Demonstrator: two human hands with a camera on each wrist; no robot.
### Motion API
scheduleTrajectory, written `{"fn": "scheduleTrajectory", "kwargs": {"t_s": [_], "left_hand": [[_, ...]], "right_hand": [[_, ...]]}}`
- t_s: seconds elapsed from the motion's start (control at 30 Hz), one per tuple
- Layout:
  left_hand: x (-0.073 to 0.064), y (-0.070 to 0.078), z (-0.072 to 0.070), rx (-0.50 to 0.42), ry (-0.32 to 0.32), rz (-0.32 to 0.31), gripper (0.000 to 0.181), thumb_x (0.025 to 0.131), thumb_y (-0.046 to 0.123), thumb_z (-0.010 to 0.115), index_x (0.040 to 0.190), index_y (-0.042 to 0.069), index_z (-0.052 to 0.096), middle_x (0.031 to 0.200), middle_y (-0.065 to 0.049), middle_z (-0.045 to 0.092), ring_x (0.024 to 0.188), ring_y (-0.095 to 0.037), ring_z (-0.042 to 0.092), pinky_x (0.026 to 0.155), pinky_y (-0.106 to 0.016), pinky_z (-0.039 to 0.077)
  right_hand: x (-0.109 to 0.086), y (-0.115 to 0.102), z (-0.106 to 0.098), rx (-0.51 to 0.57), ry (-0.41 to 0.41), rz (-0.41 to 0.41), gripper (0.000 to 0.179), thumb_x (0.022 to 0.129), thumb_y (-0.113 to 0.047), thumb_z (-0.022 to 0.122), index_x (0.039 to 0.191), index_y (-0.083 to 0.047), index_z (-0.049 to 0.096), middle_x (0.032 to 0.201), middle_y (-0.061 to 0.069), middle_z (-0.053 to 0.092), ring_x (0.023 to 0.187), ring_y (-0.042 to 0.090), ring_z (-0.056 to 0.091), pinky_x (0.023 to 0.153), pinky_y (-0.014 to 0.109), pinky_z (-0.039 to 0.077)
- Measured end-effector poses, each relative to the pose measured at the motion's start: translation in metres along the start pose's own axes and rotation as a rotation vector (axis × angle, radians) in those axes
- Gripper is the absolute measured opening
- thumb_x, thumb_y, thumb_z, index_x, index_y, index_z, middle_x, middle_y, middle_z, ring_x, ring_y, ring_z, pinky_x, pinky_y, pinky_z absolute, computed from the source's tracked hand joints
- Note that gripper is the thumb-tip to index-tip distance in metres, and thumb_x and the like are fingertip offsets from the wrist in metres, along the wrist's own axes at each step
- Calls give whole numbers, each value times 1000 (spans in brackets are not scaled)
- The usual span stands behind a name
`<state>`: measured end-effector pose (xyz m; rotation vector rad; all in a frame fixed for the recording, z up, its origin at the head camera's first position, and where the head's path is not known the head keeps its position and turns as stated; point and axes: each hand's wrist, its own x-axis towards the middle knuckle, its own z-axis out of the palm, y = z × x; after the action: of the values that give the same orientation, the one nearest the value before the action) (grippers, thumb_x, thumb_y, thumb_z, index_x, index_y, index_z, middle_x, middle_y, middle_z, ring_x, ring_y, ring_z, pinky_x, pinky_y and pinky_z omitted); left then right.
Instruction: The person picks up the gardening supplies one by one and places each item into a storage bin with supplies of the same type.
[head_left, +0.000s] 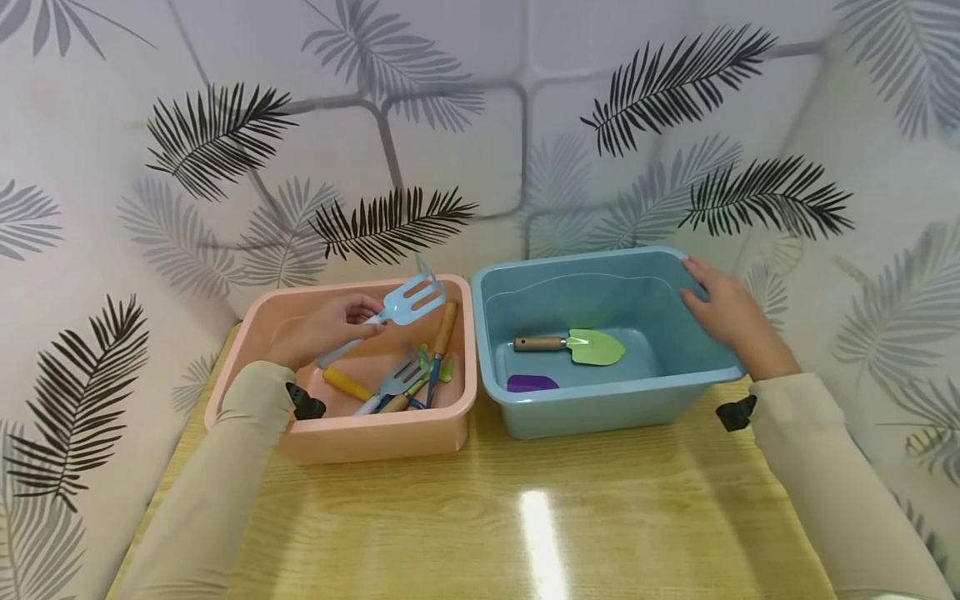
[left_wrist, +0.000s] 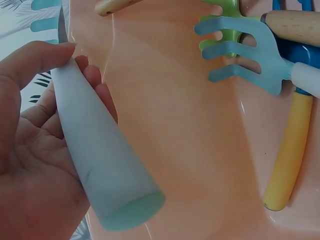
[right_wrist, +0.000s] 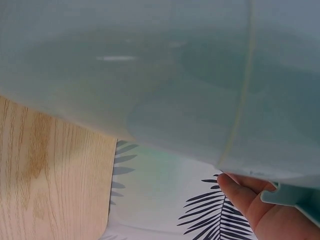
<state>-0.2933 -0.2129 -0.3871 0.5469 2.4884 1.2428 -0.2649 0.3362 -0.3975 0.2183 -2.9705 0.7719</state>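
Observation:
My left hand (head_left: pixel 333 321) pinches the pale handle (left_wrist: pixel 105 145) of a light-blue hand fork (head_left: pixel 414 302) between thumb and fingers. It holds the fork above the pink tub (head_left: pixel 360 433), tines pointing right and up. Inside that tub lies a second blue hand fork (head_left: pixel 401 375) among several garden tools, one with a yellow handle (left_wrist: pixel 290 150). On the right side of the blue tub (head_left: pixel 592 417), my right hand (head_left: pixel 723 304) grips the rim; the right wrist view shows some of its fingers (right_wrist: pixel 240 192) outside the wall. A green trowel (head_left: pixel 595 347) lies in this tub.
A purple tool part (head_left: pixel 531 382) shows in the blue tub, partly hidden by the front wall. Both tubs stand side by side on a wooden table (head_left: pixel 420 517). Leaf-patterned cloth (head_left: pixel 480 150) rises behind them.

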Motion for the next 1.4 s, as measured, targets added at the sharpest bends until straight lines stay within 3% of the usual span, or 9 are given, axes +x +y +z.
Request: {"fn": "scheduleTrajectory", "kwargs": {"t_s": [0.37, 0.6, 0.87, 1.0, 1.1, 1.2, 1.4], "left_hand": [[3, -6, 3, 114, -7, 37, 29, 87, 11, 65, 111, -3, 57, 106, -15, 58, 96, -28, 53, 86, -40, 44], [3, -14, 4, 198, -62, 62, 23, 87, 8, 64, 108, -1, 59, 98, -9, 60, 88, -23, 54, 80, -35, 46], [-1, -8, 6, 236, -89, 141, 21, 86, 4, 64, 105, -2, 63, 100, -12, 64, 87, -22, 56, 79, -37, 47], [-1, -9, 6, 263, -113, 171, 10, 87, 5, 63, 95, 0, 66, 84, -8, 62, 74, -21, 53, 68, -31, 45], [-1, -11, 6, 300, -147, 167, 4, 87, 5, 62, 87, 3, 66, 75, -3, 57, 66, -18, 47, 61, -28, 40], [-3, -11, 6, 339, -173, 152, 5, 86, 3, 61, 87, 4, 66, 76, -2, 58, 67, -16, 47, 65, -29, 43], [-6, -10, 6, 312, -237, 56, 20, 89, 3, 55, 104, -4, 65, 99, -12, 65, 87, -20, 57, 83, -38, 48]], "right_hand": [[1, 0, 0, -4, 5, 1, 58, 96, -15, 47, 146, 0, 22, 150, 20, 19, 134, 42, 20, 107, 55, 17], [1, 0, -1, -2, 9, 3, 58, 96, -15, 47, 146, 0, 23, 150, 19, 19, 134, 42, 19, 107, 55, 16], [0, -1, -2, 4, 11, 0, 57, 96, -14, 47, 145, 0, 23, 150, 19, 19, 134, 42, 19, 107, 55, 16], [0, -1, -1, 6, 11, 6, 57, 96, -14, 47, 145, 1, 23, 150, 19, 19, 134, 42, 19, 107, 55, 16], [0, 0, -1, 4, 13, 5, 57, 95, -14, 48, 145, 1, 23, 150, 19, 19, 134, 42, 20, 107, 55, 16], [0, 1, 0, 4, 13, 1, 57, 96, -14, 47, 145, 0, 23, 150, 19, 19, 134, 42, 20, 107, 55, 17], [0, 1, 0, 4, 10, 3, 57, 97, -17, 46, 146, 0, 23, 150, 19, 19, 134, 42, 20, 107, 55, 16]]}}
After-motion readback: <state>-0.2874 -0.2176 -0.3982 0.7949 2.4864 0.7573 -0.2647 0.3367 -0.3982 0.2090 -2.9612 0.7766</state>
